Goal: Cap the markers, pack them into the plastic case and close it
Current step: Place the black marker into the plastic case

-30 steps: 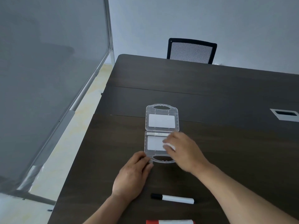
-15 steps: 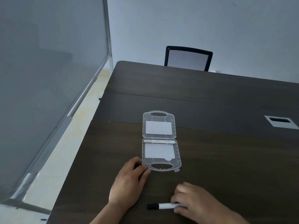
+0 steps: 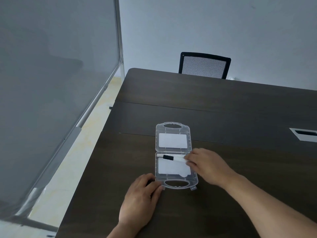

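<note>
A clear plastic case (image 3: 193,179) lies open on the dark table, lid flat behind the base. A white marker (image 3: 160,154) lies along the hinge edge inside the base. Just in front of it is a black-capped marker (image 3: 171,158), its right end pinched by my right hand (image 3: 207,164) over the base. My left hand (image 3: 140,201) rests on the table, fingers pressed against the case's near left corner by the handle cutout.
A black mesh chair (image 3: 204,66) stands behind the table's far edge. A grey cable port (image 3: 304,133) is set into the table at the right. A glass partition (image 3: 51,83) runs along the left, with the table's left edge (image 3: 89,169) close to the case.
My right hand went from the case down to the near table edge, picked up the black-capped marker and carried it into the case base. My left hand stayed at the case corner.
</note>
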Motion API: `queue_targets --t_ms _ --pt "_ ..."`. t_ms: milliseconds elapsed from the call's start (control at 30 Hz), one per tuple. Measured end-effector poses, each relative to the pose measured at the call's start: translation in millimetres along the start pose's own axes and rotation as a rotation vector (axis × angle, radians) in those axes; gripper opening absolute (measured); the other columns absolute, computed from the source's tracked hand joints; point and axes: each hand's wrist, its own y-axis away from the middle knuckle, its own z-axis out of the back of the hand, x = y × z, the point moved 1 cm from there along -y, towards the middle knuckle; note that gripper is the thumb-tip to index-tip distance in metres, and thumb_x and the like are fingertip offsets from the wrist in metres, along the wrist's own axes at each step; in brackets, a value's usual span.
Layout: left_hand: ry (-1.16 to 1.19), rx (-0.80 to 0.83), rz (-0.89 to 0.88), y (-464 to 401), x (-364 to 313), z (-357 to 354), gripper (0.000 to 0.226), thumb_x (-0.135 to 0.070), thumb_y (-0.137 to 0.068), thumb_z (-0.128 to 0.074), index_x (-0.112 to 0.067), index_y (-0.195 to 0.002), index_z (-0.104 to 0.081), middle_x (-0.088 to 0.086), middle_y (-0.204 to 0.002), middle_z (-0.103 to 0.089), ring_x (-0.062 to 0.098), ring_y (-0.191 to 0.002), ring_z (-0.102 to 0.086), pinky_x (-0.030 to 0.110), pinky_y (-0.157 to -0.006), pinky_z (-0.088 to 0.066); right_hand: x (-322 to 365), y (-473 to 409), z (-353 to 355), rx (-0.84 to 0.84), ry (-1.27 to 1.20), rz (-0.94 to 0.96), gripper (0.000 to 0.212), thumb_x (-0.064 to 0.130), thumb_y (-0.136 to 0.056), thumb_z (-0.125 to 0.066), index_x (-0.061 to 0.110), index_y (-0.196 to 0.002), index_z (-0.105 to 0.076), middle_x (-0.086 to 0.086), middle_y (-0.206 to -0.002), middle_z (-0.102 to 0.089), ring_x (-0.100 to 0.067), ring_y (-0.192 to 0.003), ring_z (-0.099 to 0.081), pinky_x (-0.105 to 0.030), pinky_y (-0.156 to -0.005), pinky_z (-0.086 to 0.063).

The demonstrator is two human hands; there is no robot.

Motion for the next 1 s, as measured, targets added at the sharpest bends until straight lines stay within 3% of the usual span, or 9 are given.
queue_targets --t_ms 200,500,800,1000 --pt "0.005 0.023 -0.016 -1.5 -0.2 2.0 0.025 -0.048 -0.091 -0.043 -0.034 -0.095 -0.064 -0.019 -0.107 -0.054 -0.004 -0.100 -0.047 0.012 -0.083 -0.037 7.2 -30.4 -25.3 0.003 0.056 -0.009 0.025 0.030 -0.095 -0.052 0.023 -0.115 -0.065 0.003 -0.108 -0.065 -0.014 -0.090 -0.060 -0.028 -0.077 -0.052" --pt "0.014 0.033 -0.013 -0.5 2.3 1.6 0.026 -0.048 -0.092 -0.042 -0.034 -0.095 -0.063 -0.018 -0.108 -0.054 -0.001 -0.101 -0.049 0.014 -0.085 -0.037 13.8 -31.9 -34.6 -0.011 0.130 -0.036 0.025 0.027 -0.093 -0.057 0.020 -0.115 -0.066 -0.001 -0.108 -0.065 -0.018 -0.092 -0.058 -0.024 -0.075 -0.045" --pt "0.004 0.022 -0.010 -1.1 2.4 0.7 0.022 -0.046 -0.091 -0.046 -0.033 -0.093 -0.064 -0.018 -0.106 -0.055 -0.001 -0.099 -0.049 0.015 -0.083 -0.040 22.3 -30.3 -33.6 0.048 0.247 -0.054 0.027 0.020 -0.087 -0.065 0.017 -0.114 -0.065 -0.005 -0.103 -0.065 -0.021 -0.091 -0.057 -0.029 -0.079 -0.046" --pt "-0.007 0.028 -0.003 -0.7 2.3 -0.5 0.021 -0.045 -0.091 -0.047 -0.034 -0.095 -0.064 -0.016 -0.106 -0.055 0.001 -0.098 -0.050 0.014 -0.083 -0.038 26.9 -27.1 -34.3 0.037 0.206 -0.057 0.041 0.013 -0.081 -0.072 0.018 -0.120 -0.061 -0.008 -0.103 -0.067 -0.026 -0.095 -0.060 -0.034 -0.082 -0.048"
